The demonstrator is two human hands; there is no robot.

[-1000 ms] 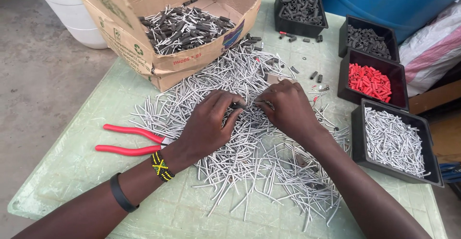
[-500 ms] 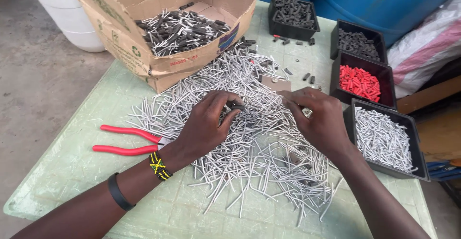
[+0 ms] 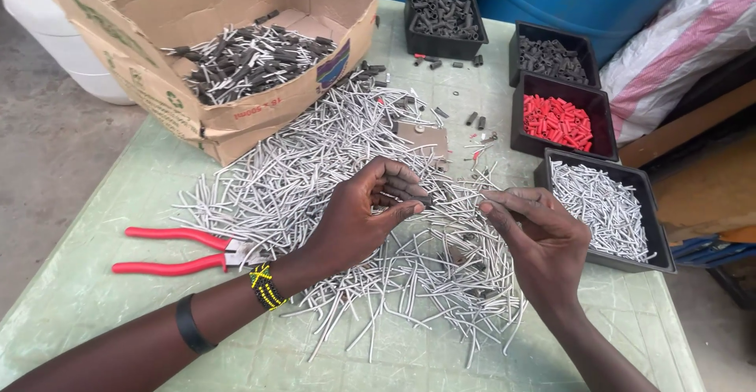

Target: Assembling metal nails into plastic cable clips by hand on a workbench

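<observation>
Over a heap of grey wire pieces (image 3: 331, 179), our left hand (image 3: 358, 223) pinches a small dark sleeve (image 3: 423, 201) at its fingertips; just beyond them our right hand (image 3: 539, 238) pinches one wire (image 3: 465, 197). We judge steady alignment matters, red pliers (image 3: 177, 250) lying well left.

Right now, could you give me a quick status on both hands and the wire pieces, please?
Left hand pinching a small dark sleeve at its fingertips. Right hand pinching a grey wire piece beside it. Both over the wire pile. Red pliers lie clear, left.
</observation>
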